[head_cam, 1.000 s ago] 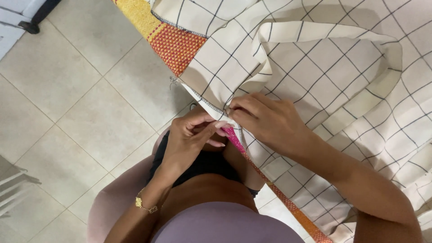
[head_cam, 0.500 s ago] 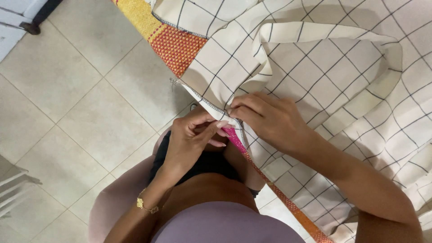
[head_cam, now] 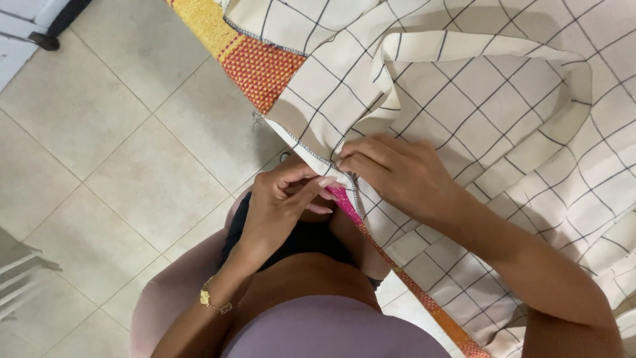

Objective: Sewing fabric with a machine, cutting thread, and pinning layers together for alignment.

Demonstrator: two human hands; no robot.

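A cream fabric with a thin black grid point(head_cam: 464, 93) lies spread over a woven cloth banded in yellow, orange and pink point(head_cam: 255, 63). A long strap of the same cream fabric point(head_cam: 570, 113) loops across it. My left hand point(head_cam: 281, 205) pinches the stitched edge of the cream fabric at its near corner, fingertips closed on the hem. My right hand point(head_cam: 397, 172) rests on top of the fabric just beside it, fingers curled and pinching the same edge. The two hands nearly touch. A gold bracelet point(head_cam: 215, 301) sits on my left wrist.
Beige floor tiles point(head_cam: 112, 152) fill the left side. A white piece of furniture with a dark foot point(head_cam: 40, 33) stands at the top left, and part of a pale chair point(head_cam: 20, 265) shows at the left edge. My lap is below the hands.
Both hands stay on the hem with only slight finger movement. The fabric has barely shifted.
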